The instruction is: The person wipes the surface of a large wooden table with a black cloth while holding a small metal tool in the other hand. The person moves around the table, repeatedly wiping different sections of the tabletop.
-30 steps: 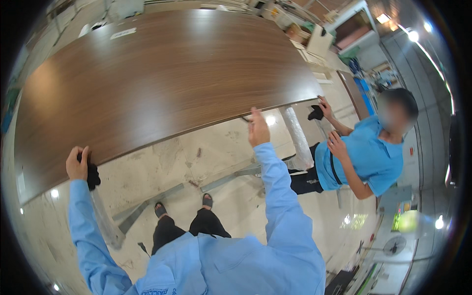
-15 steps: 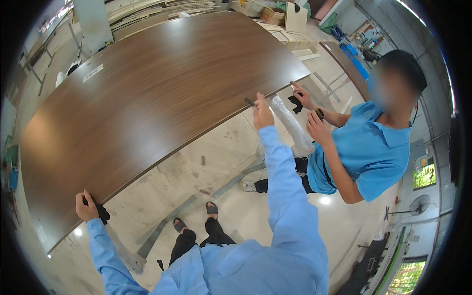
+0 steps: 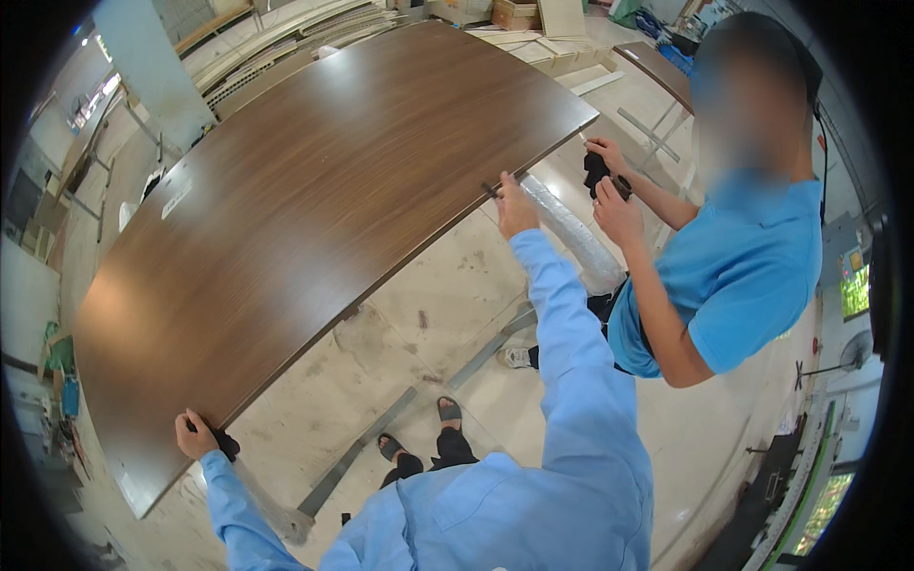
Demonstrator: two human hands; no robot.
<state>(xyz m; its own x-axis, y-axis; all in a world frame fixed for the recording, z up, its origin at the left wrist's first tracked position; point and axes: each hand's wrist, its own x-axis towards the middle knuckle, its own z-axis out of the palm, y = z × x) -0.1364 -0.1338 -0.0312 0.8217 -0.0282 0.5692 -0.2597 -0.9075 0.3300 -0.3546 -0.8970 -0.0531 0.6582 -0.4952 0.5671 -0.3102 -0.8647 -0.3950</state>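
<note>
One brown tabletop (image 3: 333, 181), left fingers (image 3: 196, 420) around black item (image 3: 228, 444), right fingers (image 3: 507, 184) pinching slim dark object (image 3: 489, 190)

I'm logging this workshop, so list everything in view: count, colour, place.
Tabletop: one, brown, centre
Label: one, white, tabletop's left
Wrapped legs: two, whitish, below tabletop
Black items: three, black, by own and co-worker's hands
Bars: two, grey, near sandals
Timber: many, pale, back
Small table: one, brown, back right
Fan: one, dark, right edge
Co-worker: one, blue shirt, right
Sandals: two, dark, floor
Left hand: one, blue sleeve, tabletop's near edge
Right hand: one, blue sleeve, farther right
</note>
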